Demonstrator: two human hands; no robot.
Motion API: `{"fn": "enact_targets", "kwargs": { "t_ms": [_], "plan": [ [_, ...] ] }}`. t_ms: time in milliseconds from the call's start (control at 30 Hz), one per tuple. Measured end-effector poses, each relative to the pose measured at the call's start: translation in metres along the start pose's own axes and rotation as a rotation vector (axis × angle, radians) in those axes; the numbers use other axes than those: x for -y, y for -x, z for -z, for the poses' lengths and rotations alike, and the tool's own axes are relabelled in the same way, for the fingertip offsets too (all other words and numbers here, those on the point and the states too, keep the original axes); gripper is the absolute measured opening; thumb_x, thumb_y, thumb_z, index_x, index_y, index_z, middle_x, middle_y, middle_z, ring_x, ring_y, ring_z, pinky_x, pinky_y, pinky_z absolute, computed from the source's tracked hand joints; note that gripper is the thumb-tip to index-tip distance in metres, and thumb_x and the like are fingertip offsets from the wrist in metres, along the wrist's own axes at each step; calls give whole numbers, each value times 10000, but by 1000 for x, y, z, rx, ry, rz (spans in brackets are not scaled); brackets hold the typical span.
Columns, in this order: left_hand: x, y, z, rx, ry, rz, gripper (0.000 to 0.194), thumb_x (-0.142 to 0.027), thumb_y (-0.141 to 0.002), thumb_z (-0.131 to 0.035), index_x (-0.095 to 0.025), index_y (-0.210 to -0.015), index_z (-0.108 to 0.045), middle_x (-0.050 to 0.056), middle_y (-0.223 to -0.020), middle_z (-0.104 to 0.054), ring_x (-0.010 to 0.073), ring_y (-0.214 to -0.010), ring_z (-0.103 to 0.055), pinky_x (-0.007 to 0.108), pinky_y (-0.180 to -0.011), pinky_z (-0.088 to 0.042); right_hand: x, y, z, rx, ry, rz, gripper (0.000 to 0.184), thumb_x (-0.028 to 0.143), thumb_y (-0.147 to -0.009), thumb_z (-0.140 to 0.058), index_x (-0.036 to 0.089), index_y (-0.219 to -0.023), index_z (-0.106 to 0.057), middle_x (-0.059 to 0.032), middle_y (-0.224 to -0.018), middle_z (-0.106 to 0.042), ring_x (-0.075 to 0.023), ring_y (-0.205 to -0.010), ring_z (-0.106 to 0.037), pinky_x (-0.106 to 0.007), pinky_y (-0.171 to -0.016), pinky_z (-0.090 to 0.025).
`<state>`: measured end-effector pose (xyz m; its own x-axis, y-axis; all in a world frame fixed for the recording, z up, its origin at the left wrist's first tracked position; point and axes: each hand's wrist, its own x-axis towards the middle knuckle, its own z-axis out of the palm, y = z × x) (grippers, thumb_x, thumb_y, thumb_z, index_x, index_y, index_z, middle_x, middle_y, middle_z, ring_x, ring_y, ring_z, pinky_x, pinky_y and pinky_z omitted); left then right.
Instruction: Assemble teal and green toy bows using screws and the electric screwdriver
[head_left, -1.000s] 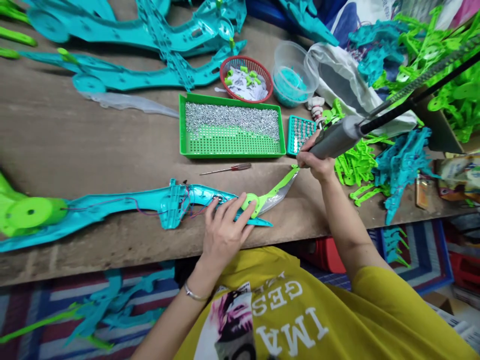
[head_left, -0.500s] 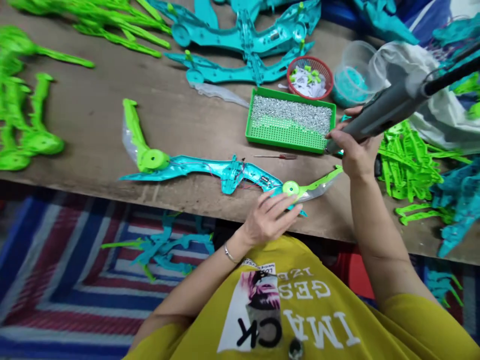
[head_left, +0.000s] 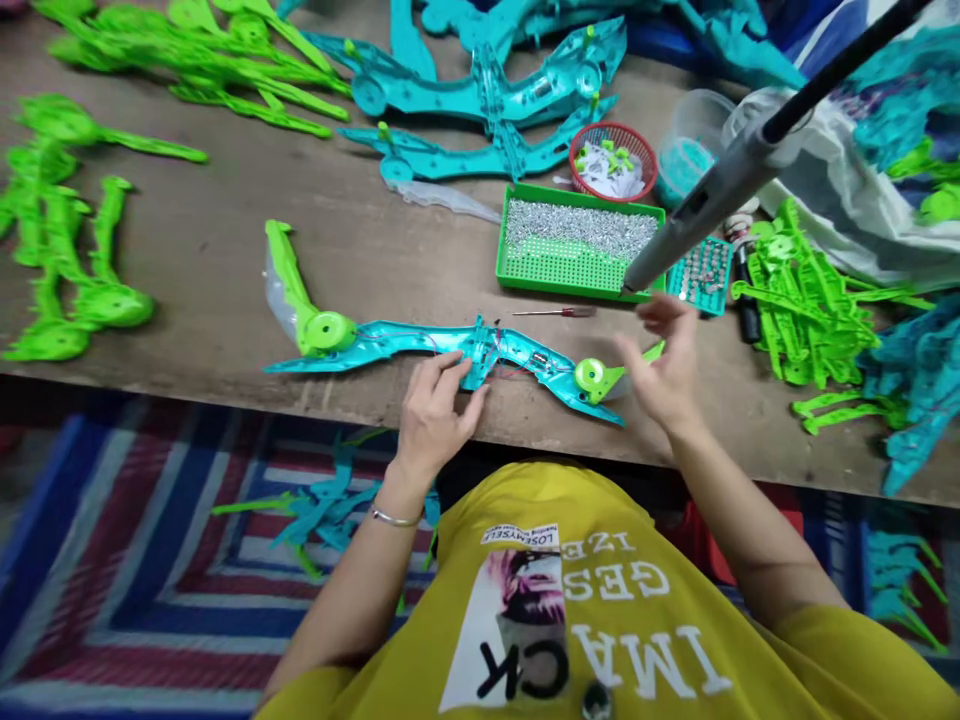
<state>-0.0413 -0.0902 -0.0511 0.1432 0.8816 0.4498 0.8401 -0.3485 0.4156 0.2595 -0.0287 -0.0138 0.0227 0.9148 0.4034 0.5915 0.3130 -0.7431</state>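
Note:
A turquoise plastic toy bow half [head_left: 390, 340] lies near the table's front edge, with thin wires along its inside. Green arms are fitted at its ends, the left one [head_left: 327, 331] and the right one [head_left: 591, 379]. My left hand [head_left: 436, 410] rests its fingers at the bow's middle, thumb and fingers apart. Beyond the bow's right end my right hand [head_left: 667, 370] is in the air, fingers partly spread and somewhat blurred, holding nothing. Above it the grey electric screwdriver [head_left: 697, 215] hangs by itself, its tip over the screw tray's corner.
A green tray [head_left: 555, 272] of small screws sits behind the bow, near a red basket [head_left: 613, 160] of small parts and a turquoise tray [head_left: 699, 275]. A thin red-handled screwdriver [head_left: 555, 312] lies between. Green parts [head_left: 810, 300] are heaped right; turquoise shells [head_left: 495, 100] lie behind.
My right hand has let go of the electric screwdriver and moved down and left toward the bow's right arm. My left hand has slid from the bow's right end to its middle.

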Motion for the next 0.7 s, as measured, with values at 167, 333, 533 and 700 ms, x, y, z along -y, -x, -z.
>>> {"fn": "enact_targets", "kwargs": {
  "t_ms": [167, 333, 533, 700],
  "plan": [
    [-24, 3, -5, 3, 25, -87, 309, -302, -937, -675, -161, -1209, -642, 156, -1177, -685, 273, -1083, -672, 414, -960, -571, 8, 42, 9, 235, 183, 30, 369, 340, -898, -656, 206, -1233, -579, -132, -1137, -690, -297, -1046, -674, -507, -905, -561],
    [-57, -1, 0, 62, 137, -114, 222, -260, -968, -628, -188, -1176, -662, 113, -1132, -723, 223, -1024, -707, 334, -908, -582, -17, 50, 36, 247, 278, 58, 305, 271, -956, -555, 193, -1249, -583, -126, -1086, -736, -287, -1015, -692, -498, -913, -548],
    [-71, -59, -7, 120, 71, 129, 298, -285, -996, -536, -181, -1263, -619, 126, -1227, -707, 291, -1151, -650, 460, -1013, -501, -31, 53, 58, 271, 308, 118, 294, 241, -972, -518, 201, -1256, -583, -109, -1061, -750, -269, -1010, -696, -468, -924, -541],
    [-66, -99, -31, 535, 291, 189, 427, -254, -885, -700, -183, -1299, -627, 103, -1144, -760, 301, -1115, -686, 490, -1011, -509, -32, 53, 55, 277, 328, 106, 306, 224, -964, -520, 188, -1260, -590, -119, -1064, -753, -278, -1007, -691, -480, -937, -525]
  ]
}}
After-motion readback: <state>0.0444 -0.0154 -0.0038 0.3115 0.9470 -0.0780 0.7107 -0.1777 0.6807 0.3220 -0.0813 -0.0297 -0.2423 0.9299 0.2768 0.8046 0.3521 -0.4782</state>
